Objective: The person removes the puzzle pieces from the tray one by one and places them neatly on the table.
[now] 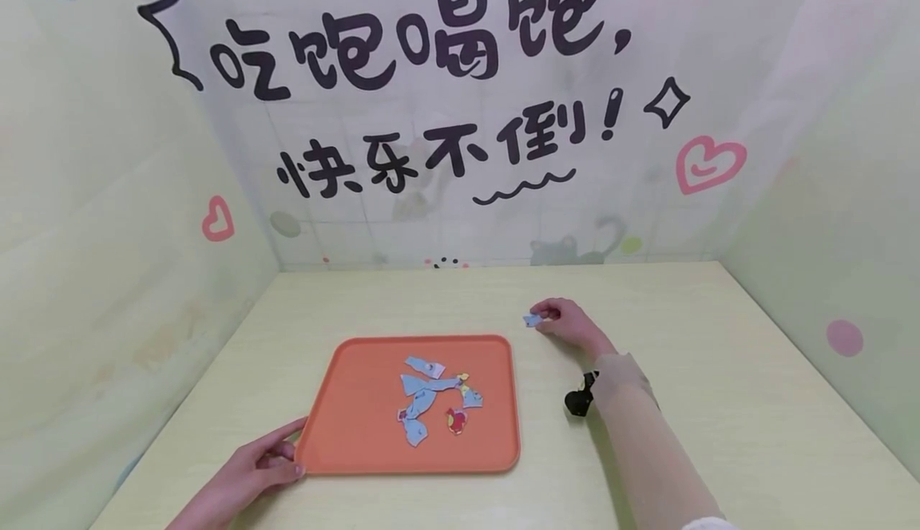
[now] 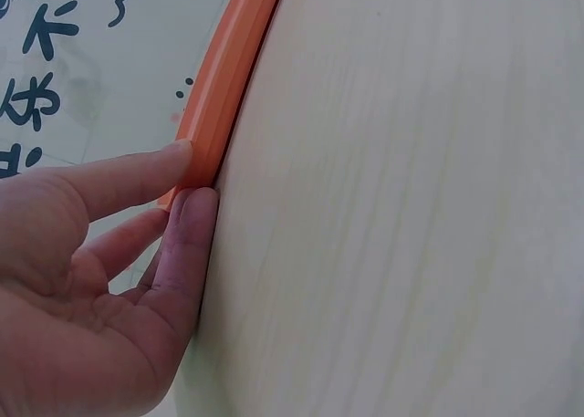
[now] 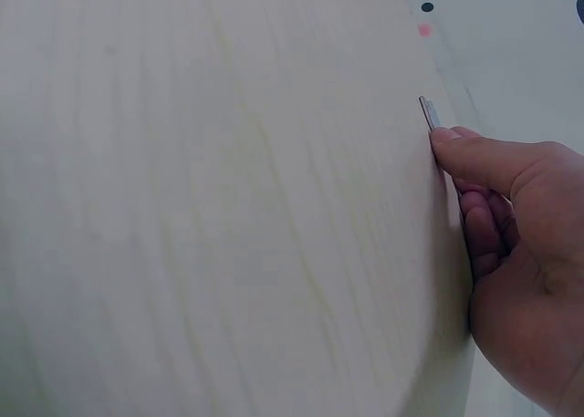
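Note:
My left hand (image 1: 247, 466) holds the near left corner of an orange tray (image 1: 345, 418). In the left wrist view, the thumb and fingers meet at the tray's rim (image 2: 205, 134). Beyond the tray's far right corner, my right hand (image 1: 573, 327) pinches a small light-blue jigsaw-like piece (image 1: 532, 320) just at the tabletop. The right wrist view shows that piece (image 3: 429, 114) edge-on, mostly hidden by the thumb. On the tray lie several irregular flat pieces: pale-blue ones (image 1: 422, 402), some touching or overlapping, and a red-and-yellow one (image 1: 456, 421) apart from them.
The pale wooden table (image 1: 755, 434) ends at a printed fabric wall (image 1: 402, 235) at the back, with more fabric at both sides. A black wrist device (image 1: 578, 402) sits below the right forearm near the sleeve (image 1: 657, 442).

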The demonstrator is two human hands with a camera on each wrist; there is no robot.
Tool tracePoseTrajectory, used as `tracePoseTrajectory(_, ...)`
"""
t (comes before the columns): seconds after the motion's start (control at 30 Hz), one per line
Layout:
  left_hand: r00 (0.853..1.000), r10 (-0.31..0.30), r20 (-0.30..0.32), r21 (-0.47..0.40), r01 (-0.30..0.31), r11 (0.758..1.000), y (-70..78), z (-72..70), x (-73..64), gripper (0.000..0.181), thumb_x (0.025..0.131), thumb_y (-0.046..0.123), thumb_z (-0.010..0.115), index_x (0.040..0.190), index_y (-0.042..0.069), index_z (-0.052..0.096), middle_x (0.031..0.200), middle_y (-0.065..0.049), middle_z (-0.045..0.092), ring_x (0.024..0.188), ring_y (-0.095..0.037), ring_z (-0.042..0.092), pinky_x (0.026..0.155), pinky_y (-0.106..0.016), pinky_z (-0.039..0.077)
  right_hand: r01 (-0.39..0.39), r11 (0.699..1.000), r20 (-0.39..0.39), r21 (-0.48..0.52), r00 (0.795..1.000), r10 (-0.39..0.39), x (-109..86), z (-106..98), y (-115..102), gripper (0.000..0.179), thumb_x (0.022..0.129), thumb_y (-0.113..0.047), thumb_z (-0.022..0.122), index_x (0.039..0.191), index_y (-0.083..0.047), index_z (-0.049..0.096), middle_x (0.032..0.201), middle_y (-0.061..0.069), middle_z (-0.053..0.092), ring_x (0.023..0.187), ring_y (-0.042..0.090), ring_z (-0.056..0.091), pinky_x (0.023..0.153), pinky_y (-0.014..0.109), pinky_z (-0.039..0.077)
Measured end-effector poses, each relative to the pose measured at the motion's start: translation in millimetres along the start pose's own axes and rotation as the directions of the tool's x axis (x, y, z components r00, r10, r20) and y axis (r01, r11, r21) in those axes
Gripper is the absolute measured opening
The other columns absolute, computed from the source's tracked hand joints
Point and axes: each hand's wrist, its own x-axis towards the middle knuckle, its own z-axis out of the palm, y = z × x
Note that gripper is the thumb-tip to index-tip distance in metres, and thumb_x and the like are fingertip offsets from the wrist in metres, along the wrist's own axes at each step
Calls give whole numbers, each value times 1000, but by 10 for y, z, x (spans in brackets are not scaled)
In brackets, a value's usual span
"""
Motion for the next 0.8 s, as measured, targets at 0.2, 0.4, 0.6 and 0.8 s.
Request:
tracePoseTrajectory(0.2, 1000, 2, 2, -3, -2, 1000, 10, -9, -5, 80, 91, 21, 70, 154, -3, 27, 103, -6, 56, 85, -10, 52, 71, -23, 50, -9, 1000, 9, -2, 1000, 9, -8, -9, -38, 32, 93, -9, 65, 124, 0, 63, 116, 18, 63, 98, 24, 53, 89, 32, 42)
tracePoseTrajectory(0.4, 999, -30, -16, 2, 30, 1000, 15, 9, 13, 79, 91, 19, 70, 153, -2, 28, 104, -7, 56, 87, -13, 53, 71, -24, 50, 0, 1000, 5, -2, 1000, 0, 19, 0, -137, 40, 93, -11, 65, 130, 2, 58, 121, 21, 61, 109, 30, 56, 96, 41, 45)
tracePoseTrajectory(0.6, 1000, -26, -11, -3, 26, 1000, 12, 2, 18, 79, 91, 19, 70, 154, -3, 27, 105, -7, 56, 88, -13, 53, 72, -24, 51, 68, 998, -29, -13, 997, -68, 107, 96, -377, 38, 97, -14, 60, 132, 2, 57, 128, 24, 59, 115, 36, 55, 100, 49, 44)
tracePoseTrajectory(0.8, 1000, -9, 0, -7, 9, 1000, 3, -2, 13, 80, 91, 20, 70, 153, -4, 26, 105, -7, 57, 87, -11, 53, 72, -24, 51, 126, 992, -24, -9, 992, -126, 202, 320, -674, 38, 97, -15, 63, 132, -1, 59, 127, 22, 62, 114, 33, 57, 101, 48, 45)
